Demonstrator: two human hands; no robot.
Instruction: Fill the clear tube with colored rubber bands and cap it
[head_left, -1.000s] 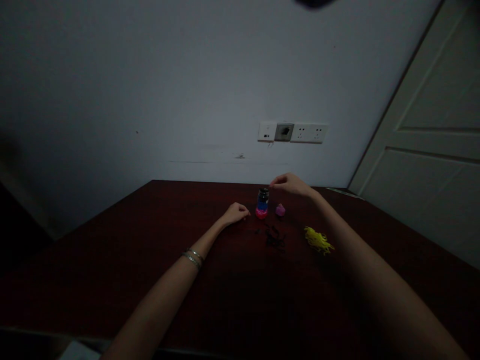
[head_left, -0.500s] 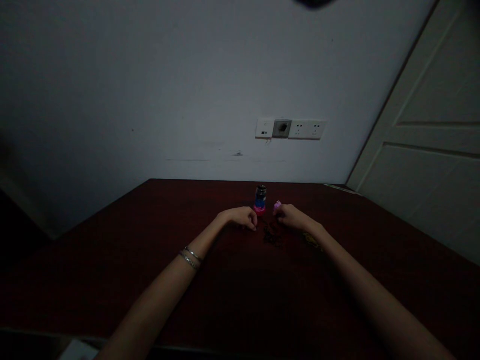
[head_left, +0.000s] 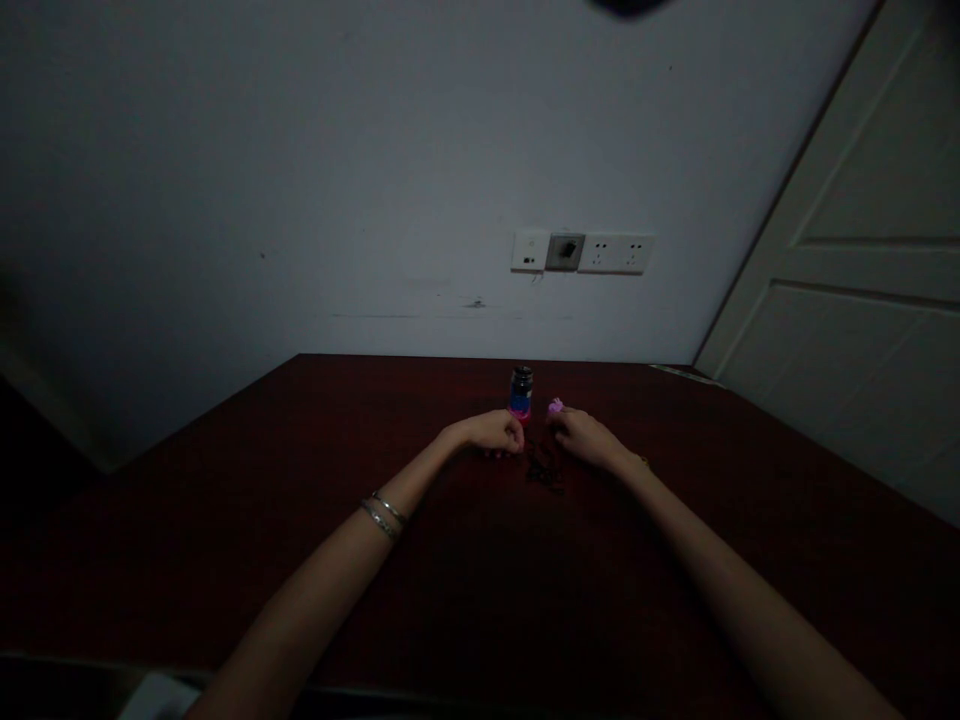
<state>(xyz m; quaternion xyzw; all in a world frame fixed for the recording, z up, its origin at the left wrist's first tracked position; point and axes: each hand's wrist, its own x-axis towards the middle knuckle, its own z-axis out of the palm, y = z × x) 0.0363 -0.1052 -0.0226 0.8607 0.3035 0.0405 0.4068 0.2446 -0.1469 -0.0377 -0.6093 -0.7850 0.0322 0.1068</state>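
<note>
Left hand (head_left: 496,431) curls beside jar (head_left: 521,391), right hand (head_left: 586,437) curls by pink lump (head_left: 555,406)

we see a pale wall (head_left: 225,160) bearing a row of sockets (head_left: 615,254), with a panelled door (head_left: 870,200) to the right.

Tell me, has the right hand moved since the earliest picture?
Yes. Judged against the wall sockets, the right hand has come lower in the view, from beside the top of the jar down to the pink clump.
</note>
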